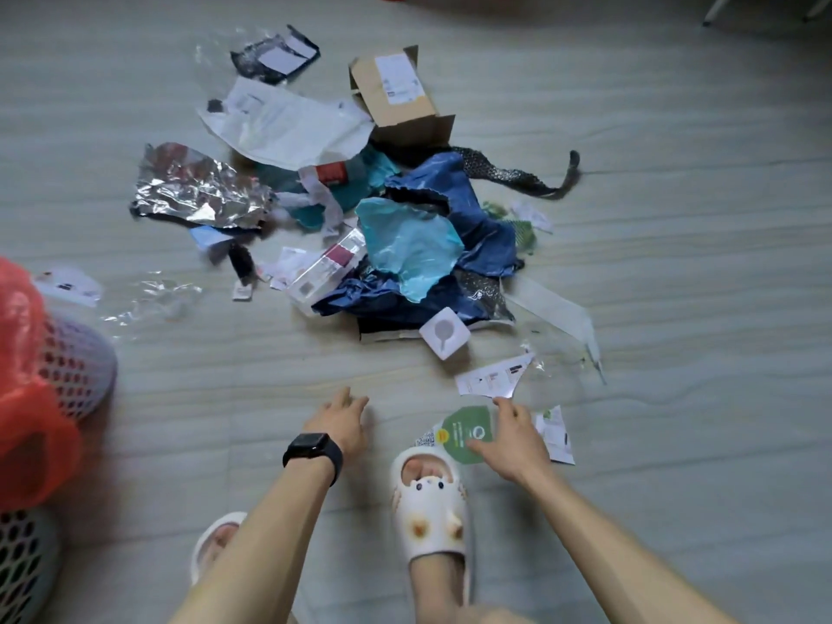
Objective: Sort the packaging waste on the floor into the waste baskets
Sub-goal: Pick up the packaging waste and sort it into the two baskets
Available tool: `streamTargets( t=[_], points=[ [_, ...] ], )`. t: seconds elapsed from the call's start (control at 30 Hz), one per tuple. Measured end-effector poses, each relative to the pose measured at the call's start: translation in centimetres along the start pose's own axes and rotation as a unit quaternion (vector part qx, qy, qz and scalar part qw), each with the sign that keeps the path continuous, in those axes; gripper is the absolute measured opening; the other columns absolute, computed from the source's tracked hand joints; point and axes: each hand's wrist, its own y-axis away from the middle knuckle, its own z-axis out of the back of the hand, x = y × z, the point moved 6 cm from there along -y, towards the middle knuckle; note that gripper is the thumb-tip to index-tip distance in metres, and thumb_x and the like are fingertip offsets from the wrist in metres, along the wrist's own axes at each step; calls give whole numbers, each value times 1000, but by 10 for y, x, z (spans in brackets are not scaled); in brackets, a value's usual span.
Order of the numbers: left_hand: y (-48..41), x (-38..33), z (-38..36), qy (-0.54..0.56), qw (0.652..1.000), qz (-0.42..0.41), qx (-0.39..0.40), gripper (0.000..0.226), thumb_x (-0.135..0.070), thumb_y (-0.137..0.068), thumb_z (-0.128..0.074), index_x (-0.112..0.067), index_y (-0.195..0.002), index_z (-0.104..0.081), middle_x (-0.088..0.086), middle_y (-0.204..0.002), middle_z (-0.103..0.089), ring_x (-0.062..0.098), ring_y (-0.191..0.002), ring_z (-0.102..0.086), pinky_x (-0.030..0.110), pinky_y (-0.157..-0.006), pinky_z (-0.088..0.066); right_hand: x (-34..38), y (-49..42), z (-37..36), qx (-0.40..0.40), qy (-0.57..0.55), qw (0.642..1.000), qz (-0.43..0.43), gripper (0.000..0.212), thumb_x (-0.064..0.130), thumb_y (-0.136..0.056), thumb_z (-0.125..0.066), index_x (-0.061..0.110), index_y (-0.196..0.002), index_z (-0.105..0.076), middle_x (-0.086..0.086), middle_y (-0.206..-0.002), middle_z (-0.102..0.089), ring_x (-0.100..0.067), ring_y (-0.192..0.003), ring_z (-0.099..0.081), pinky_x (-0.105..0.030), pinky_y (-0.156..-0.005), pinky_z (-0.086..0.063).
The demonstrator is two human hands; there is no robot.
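A heap of packaging waste covers the floor: a cardboard box, a white mailer bag, silver foil, blue and teal plastic bags, a small white box and paper scraps. My right hand reaches down over a green card package, fingers spread and relaxed, holding nothing. My left hand, with a black watch on the wrist, hovers open above bare floor. At the left edge stand two mesh waste baskets, the nearer one with a red bag liner.
My feet in white slippers stand just behind the hands. Clear plastic film and a white label lie between the heap and the baskets. A torn paper label lies beyond my right hand.
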Motion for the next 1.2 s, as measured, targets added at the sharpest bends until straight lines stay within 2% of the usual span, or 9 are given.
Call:
streamTargets(
  t=[0.17, 0.37, 0.53, 0.67, 0.73, 0.8, 0.9, 1.0, 1.2],
  points=[
    [-2, 24, -7, -4, 999, 24, 34, 62, -22, -94, -43, -29, -153, -26, 2, -162, -15, 30, -142, -32, 43, -113, -35, 7, -8, -26, -30, -33, 995, -87, 94, 54, -67, -82, 8, -128, -27, -21, -131, -47, -40, -116, -55, -39, -95, -47],
    [1, 3, 10, 52, 999, -3, -3, 51, -39, -96, -49, -23, -144, -41, 7, -143, -48, 28, -125, -51, 35, -104, -42, 17, -14, -27, -47, -83, 995, -19, 28, 27, -93, -61, 16, -118, -63, -12, -120, -68, -34, -113, -60, -35, -89, -46],
    [13, -53, 27, 266, 961, -72, 29, 57, -58, -79, -71, -38, -131, -56, -6, -118, -63, 13, -105, -63, 25, -89, -49, 40, -2, -11, -31, -333, 942, 30, 6, 21, -85, -71, 16, -84, -75, -3, -68, -73, -7, -60, -66, -22, -65, -48],
    [16, -78, 43, 365, 926, -90, -19, 18, -20, -87, -69, -27, -103, -69, 0, -79, -71, 9, -58, -61, 19, -54, -48, 61, 1, -1, 55, -467, 880, 62, 3, 11, -84, -76, 12, -86, -74, -3, -72, -71, -18, -63, -63, -29, -65, -54],
    [14, -76, 55, 383, 919, -82, -54, 21, -7, -88, -59, -22, -98, -70, 1, -77, -72, 13, -51, -60, 26, -54, -54, 62, -5, 6, 64, -441, 891, 86, 17, 13, -82, -78, 17, -98, -72, 1, -94, -73, -17, -74, -68, -32, -74, -57],
    [10, -70, 70, 376, 920, -69, -80, 30, -1, -88, -52, -25, -94, -69, 1, -82, -72, 14, -52, -61, 25, -57, -55, 49, -19, 13, 7, -312, 948, 57, 34, 29, -81, -77, 25, -113, -68, 4, -116, -65, -15, -98, -65, -34, -92, -52],
    [0, -56, 89, 355, 925, -57, -121, 37, 0, -84, -45, -30, -81, -66, -3, -85, -73, 18, -71, -66, 32, -69, -58, 25, -39, 24, -89, -95, 991, -37, 62, 47, -85, -65, 15, -136, -49, -11, -144, -40, -32, -131, -39, -37, -108, -34],
    [-7, -48, 98, 340, 929, -56, -135, 29, -8, -80, -40, -25, -78, -63, 4, -85, -69, 24, -79, -62, 34, -67, -52, 20, -49, 22, -86, -22, 992, -90, 81, 57, -85, -61, 8, -143, -32, -19, -148, -27, -40, -132, -31, -41, -105, -35],
    [-5, -48, 96, 344, 930, -54, -114, 24, -37, -69, -49, -22, -84, -61, 10, -91, -65, 22, -73, -60, 26, -56, -43, 22, -58, 21, -135, -27, 985, -101, 76, 51, -84, -70, 6, -134, -36, -21, -140, -32, -38, -126, -37, -42, -100, -40]
  ],
)
